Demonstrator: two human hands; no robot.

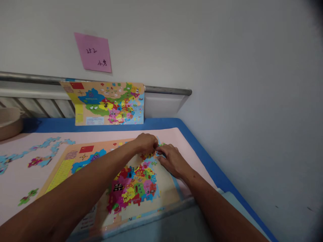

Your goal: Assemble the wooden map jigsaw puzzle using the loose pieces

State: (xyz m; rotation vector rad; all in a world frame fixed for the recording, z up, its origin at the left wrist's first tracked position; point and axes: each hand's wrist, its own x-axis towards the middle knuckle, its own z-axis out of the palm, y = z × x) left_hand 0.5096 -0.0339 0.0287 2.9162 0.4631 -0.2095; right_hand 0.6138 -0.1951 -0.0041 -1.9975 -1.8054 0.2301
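Note:
A partly assembled map jigsaw puzzle (138,184) lies flat in its tray board (161,183), with joined colourful pieces across the middle and bare backing at the lower right. My left hand (146,143) reaches over the puzzle to its upper right area, with fingers bent down and pressed together. Against it, my right hand (172,159) comes in from the right, thumb and fingers drawn together close to the left fingertips. Both sets of fingertips meet at the upper right part of the map. Whatever they pinch is too small and too covered to make out.
Loose joined blue pieces (32,149), a pink cluster (35,161) and a green piece (28,197) lie on the pink sheet at left. A printed reference map (108,102) leans on the metal rail (168,89). A round basket (10,124) stands far left. The wall rises at right.

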